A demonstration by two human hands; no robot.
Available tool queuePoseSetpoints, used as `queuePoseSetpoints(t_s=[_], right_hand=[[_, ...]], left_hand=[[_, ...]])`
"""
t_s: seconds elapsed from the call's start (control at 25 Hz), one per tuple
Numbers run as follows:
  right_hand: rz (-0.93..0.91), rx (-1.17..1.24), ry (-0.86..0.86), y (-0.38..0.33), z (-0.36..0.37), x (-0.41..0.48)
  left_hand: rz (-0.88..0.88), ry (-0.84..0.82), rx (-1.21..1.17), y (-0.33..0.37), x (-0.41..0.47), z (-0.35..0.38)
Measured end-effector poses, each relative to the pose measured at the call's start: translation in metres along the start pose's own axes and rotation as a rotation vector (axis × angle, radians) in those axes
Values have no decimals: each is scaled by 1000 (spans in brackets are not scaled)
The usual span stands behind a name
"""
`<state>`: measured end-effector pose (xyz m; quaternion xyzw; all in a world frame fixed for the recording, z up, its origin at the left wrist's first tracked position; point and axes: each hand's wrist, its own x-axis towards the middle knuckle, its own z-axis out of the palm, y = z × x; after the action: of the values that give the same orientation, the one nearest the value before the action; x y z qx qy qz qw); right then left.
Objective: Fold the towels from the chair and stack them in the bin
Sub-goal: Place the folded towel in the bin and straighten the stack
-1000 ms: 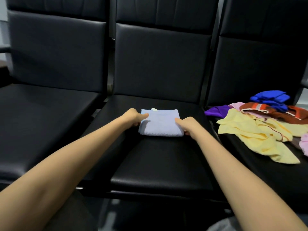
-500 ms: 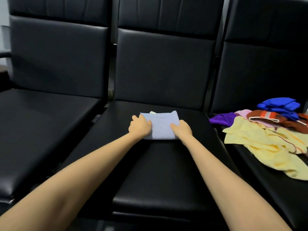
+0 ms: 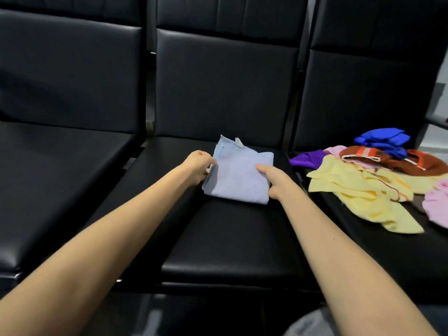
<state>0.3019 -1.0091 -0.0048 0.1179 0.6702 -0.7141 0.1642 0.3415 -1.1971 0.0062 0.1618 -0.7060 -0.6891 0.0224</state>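
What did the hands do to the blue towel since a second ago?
The left hand has gripped the light blue towel by its left edge and lifted it, so it now sits crooked, far corner raised. The right hand keeps hold of the right edge. The towel stays on the middle seat; the pile on the right chair is unchanged.

folded towel (image 3: 238, 177) on mid seat (image 3: 230, 238); towel pile (image 3: 358, 187) on R seat (image 3: 378, 258)
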Motion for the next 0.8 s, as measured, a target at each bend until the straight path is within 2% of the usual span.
queuePoseSetpoints(t_s=[0.08,0.2,0.36,0.44,0.6,0.68,0.8], right_hand=[[-84,-62,56,2,-12,-14],[-183,-87,82,3,-27,-33],[-229,-115,153,6,-56,-59],[-231,-111,220,9,-77,-73],[-305,-175,353,13,-125,-101],[-322,-201,407,12,-152,-120],[-350,-184,446,13,-197,-160]], left_hand=[[31,-53,-64,5,-18,7],[22,-157,-24,5,-40,20],[-88,-99,-15,0,-63,53],[-17,-92,43,2,-78,79],[309,7,368,8,-110,136],[348,-2,364,11,-126,165],[256,-105,214,15,-151,209]])
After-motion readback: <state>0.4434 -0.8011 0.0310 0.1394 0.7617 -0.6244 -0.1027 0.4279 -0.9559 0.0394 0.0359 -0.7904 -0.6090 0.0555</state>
